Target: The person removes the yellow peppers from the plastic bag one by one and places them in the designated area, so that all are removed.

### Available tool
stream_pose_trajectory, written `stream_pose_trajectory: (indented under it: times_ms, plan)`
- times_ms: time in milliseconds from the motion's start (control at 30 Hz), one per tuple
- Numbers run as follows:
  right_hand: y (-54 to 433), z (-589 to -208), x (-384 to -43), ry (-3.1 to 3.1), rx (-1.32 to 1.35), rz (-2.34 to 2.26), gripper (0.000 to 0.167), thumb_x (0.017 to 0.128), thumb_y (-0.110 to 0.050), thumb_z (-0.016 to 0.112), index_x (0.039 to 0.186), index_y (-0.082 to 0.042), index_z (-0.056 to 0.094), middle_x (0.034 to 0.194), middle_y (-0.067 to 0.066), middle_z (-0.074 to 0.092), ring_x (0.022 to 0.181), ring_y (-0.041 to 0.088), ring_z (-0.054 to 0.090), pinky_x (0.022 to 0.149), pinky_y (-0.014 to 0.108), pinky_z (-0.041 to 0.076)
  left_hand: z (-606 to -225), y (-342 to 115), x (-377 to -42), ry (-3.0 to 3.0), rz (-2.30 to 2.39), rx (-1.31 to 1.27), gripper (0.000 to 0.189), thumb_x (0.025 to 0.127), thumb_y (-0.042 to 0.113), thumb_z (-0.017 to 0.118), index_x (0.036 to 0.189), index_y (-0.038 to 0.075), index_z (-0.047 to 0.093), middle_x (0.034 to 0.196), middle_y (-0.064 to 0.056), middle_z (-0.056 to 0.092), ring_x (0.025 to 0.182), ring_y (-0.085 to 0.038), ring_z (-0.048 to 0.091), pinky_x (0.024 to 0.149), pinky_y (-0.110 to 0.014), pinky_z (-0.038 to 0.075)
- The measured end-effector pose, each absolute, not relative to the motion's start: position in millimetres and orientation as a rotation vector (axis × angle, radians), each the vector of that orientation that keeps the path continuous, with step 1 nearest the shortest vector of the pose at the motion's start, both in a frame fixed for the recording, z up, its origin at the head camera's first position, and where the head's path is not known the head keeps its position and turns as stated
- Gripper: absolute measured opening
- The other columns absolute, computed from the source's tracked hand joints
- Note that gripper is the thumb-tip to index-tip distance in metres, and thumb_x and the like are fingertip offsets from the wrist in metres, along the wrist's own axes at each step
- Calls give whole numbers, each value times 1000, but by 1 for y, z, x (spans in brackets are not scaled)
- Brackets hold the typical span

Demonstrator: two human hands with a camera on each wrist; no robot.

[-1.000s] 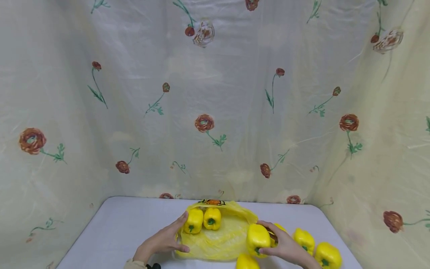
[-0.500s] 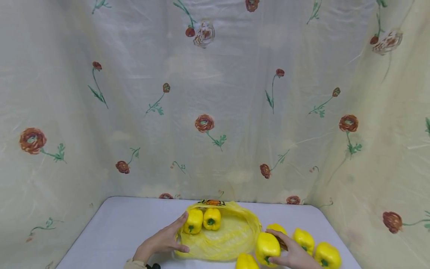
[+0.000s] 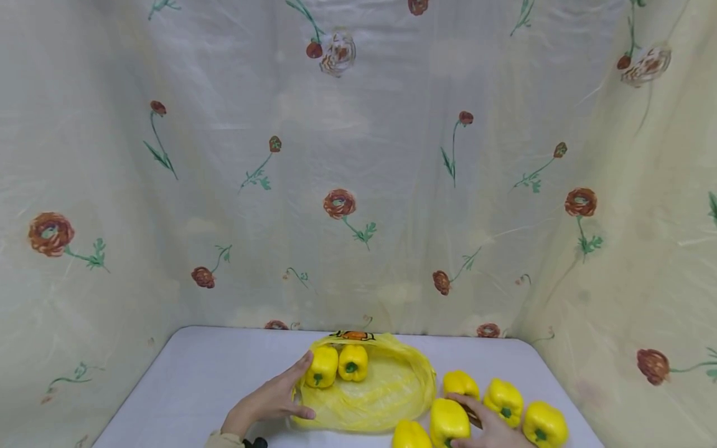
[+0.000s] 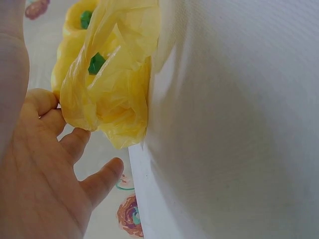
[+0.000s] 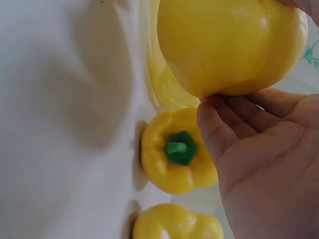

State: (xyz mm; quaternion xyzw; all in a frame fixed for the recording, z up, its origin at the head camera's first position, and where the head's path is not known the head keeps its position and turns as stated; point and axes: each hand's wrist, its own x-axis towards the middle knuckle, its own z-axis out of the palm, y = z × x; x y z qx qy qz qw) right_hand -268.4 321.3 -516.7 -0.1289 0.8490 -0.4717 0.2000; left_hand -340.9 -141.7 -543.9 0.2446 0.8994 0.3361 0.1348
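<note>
Here the right hand [image 3: 490,429] holds a pepper [image 3: 450,419], stem end [image 3: 448,442] nearward.

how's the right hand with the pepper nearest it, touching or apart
Touching: in the right wrist view, the fingers of the right hand meet the yellow pepper without a gap.

Beige sleeve [image 3: 217,440] is showing blw & left of L hand [image 3: 271,398], stopping short of it; sm. blk rounded item [image 3: 257,443] is also showing blw that hand.
</note>
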Motion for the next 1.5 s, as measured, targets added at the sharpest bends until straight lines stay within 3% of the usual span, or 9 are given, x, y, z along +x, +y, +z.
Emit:
stream_pose_trajectory:
  times_ms: [233, 600, 900, 967, 1100, 1233, 1300, 1367, 1500]
  plan:
    - [321, -530, -268, 2335, -238, -1324, 79, 89, -37, 69, 148, 0, 31, 148, 28, 35, 132, 51, 37, 99, 64, 40, -544, -143, -341, 2595, 978, 708, 113, 77, 55, 73, 156, 20, 0, 164, -7, 2, 147, -38, 17, 112, -63, 25]
    - [328, -547, -274, 2366, -393, -1264, 75, 90, -36, 67, 145, 4, 35, 143, 25, 44, 128, 39, 46, 102, 54, 44, -545, -143, -343, 2599, 971, 712, 114, 77, 56, 72, 156, 20, -1, 164, -7, 1, 147, -39, 17, 112, -64, 25]
    - [368, -631, -318, 2321, -329, -1308, 79, 83, -37, 76, 146, -8, 39, 146, 15, 44, 129, 26, 48, 101, 43, 48, -546, -143, -344, 2593, 971, 706, 113, 77, 55, 73, 156, 20, 0, 164, -6, 1, 148, -37, 15, 113, -63, 24]
    - [371, -641, -323, 2328, -298, -1325, 81, 82, -37, 77, 146, -7, 38, 146, 17, 44, 129, 31, 47, 101, 49, 46, -546, -143, -344, 2596, 971, 710, 113, 78, 55, 73, 156, 20, 0, 164, -6, 1, 148, -37, 15, 113, -63, 23]
    - [366, -634, -319, 2310, -250, -1328, 87, 79, -42, 78, 147, -6, 37, 146, 17, 44, 130, 33, 46, 102, 51, 44, -546, -143, -344, 2601, 972, 714, 113, 77, 55, 73, 156, 20, 0, 164, -7, 1, 148, -37, 15, 113, -64, 24]
    - [342, -587, -290, 2333, -210, -1324, 91, 78, -42, 79, 146, 1, 36, 144, 23, 44, 129, 38, 46, 102, 52, 44, -547, -143, -343, 2610, 969, 714, 114, 76, 57, 73, 156, 19, 1, 164, -6, 2, 148, -38, 16, 112, -64, 24]
    - [345, -594, -294, 2343, -217, -1316, 90, 78, -43, 79, 146, -1, 37, 144, 22, 44, 130, 39, 45, 101, 52, 45, -547, -142, -343, 2617, 965, 717, 113, 76, 57, 73, 157, 19, 2, 164, -6, 2, 148, -37, 16, 112, -64, 24]
    - [352, -607, -302, 2351, -280, -1331, 87, 80, -40, 78, 146, -2, 37, 144, 20, 45, 129, 33, 47, 101, 49, 46, -547, -143, -343, 2625, 960, 720, 113, 77, 57, 73, 157, 19, 2, 164, -5, 2, 148, -37, 16, 112, -63, 24]
    - [369, -631, -318, 2334, -379, -1336, 80, 82, -42, 75, 147, -12, 39, 146, 8, 46, 121, 3, 50, 99, 31, 49, -546, -143, -342, 2633, 958, 717, 113, 76, 57, 73, 157, 19, 3, 164, -5, 2, 148, -37, 17, 112, -63, 24]
